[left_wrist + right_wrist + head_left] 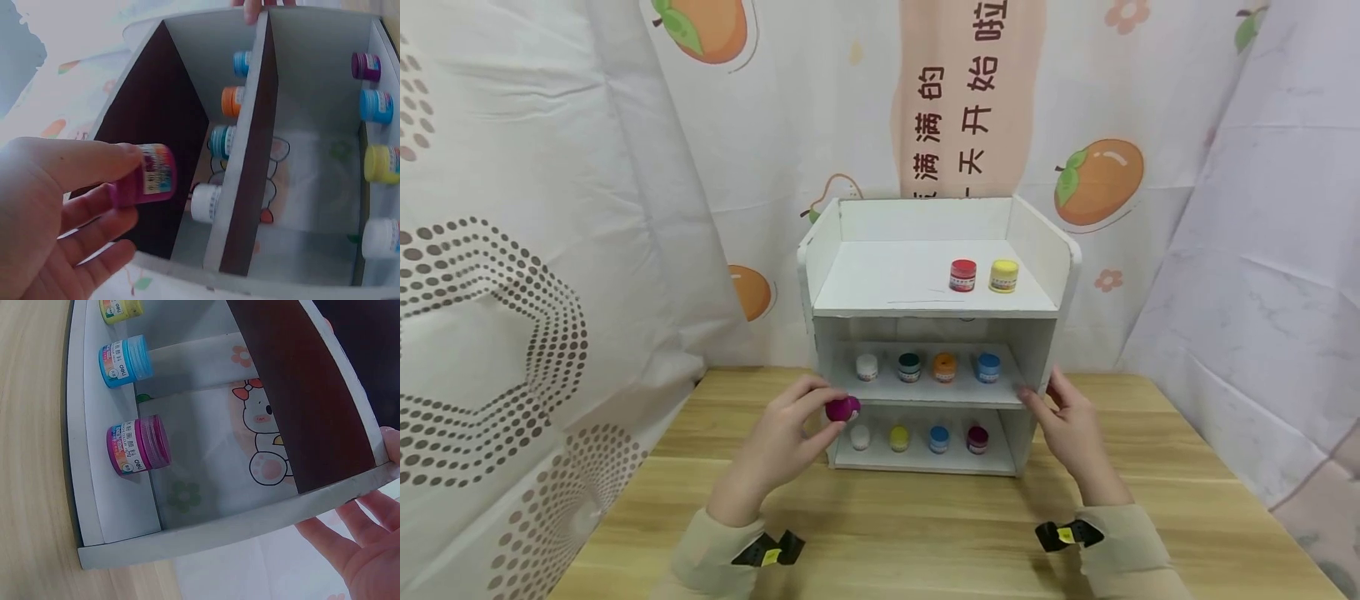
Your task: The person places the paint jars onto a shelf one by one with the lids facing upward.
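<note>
My left hand (782, 437) pinches a magenta paint jar (842, 408) between thumb and fingers, in front of the left side of a white shelf unit (925, 312). In the left wrist view the jar's printed label (156, 170) faces the shelves. My right hand (1071, 429) grips the unit's right side panel, thumb at the middle shelf's front edge and fingers along the outside. The middle shelf holds a white jar (867, 367), a dark green jar (909, 367), an orange jar (944, 367) and a blue jar (988, 367).
On the bottom shelf stand a white jar (860, 437), a yellow jar (898, 438), a blue jar (938, 439) and a purple jar (977, 439). A red jar (962, 275) and a yellow jar (1003, 276) sit on top. Under the unit is a wooden table (910, 525); a printed curtain (820, 100) hangs behind.
</note>
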### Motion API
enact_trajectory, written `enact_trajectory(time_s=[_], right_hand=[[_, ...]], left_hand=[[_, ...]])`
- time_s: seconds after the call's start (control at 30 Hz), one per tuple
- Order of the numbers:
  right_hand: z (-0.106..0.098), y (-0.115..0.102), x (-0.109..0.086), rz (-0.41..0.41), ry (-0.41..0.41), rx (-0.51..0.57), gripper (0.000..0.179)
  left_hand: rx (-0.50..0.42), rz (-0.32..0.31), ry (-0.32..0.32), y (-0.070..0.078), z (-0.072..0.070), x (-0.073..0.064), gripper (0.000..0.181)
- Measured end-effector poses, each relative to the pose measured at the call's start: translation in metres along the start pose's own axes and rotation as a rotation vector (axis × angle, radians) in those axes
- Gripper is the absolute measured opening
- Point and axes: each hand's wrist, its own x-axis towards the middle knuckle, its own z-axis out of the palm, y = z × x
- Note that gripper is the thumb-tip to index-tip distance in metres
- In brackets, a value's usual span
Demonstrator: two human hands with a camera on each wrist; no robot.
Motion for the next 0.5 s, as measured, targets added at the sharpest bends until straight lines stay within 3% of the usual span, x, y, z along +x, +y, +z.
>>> enact_trajectory(time_s=[0.2, 0.5], right_hand=[[0.001, 0.000, -0.001, -0.007, 0.005, 0.021, 0.062], [0.001, 0.002, 0.000, -0.012, 0.000, 0.014, 0.062]], left_hand=[[-0.043, 0.027, 0.077, 0.007, -0.002, 0.020, 0.035], [-0.048, 0.155, 0.150, 0.021, -0.012, 0.062, 0.037]])
